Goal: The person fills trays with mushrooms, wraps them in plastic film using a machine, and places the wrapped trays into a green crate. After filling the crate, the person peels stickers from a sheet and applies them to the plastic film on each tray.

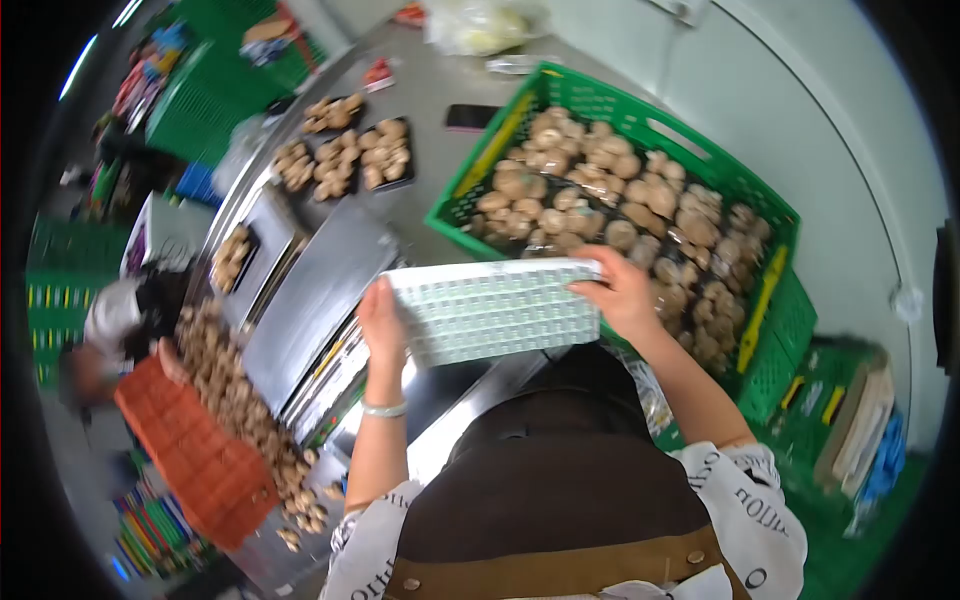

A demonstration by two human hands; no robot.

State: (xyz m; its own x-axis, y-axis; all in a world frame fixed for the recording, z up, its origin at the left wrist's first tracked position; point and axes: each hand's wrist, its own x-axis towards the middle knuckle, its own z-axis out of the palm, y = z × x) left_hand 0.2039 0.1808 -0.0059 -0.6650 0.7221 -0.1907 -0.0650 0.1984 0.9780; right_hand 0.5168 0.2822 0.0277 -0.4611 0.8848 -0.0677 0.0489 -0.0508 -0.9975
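A pale sheet of labels [500,310], printed in rows, is held level between my two hands. My left hand [382,325] grips its left edge, and a light bracelet circles that wrist. At the upper right corner, my right hand [618,290] pinches the sheet between thumb and fingers. Just beyond the sheet stands a green crate [690,145] holding packs of mushrooms [600,190] under clear film. To the left of the sheet is a metal machine with a flat grey plate [320,300].
Small mushroom trays [385,155] and a dark phone [472,118] lie on the metal table [430,75]. Loose mushrooms [225,385] spread at the left beside an orange crate [195,450], where another person [125,320] works. Plastic bags [485,25] lie at the back.
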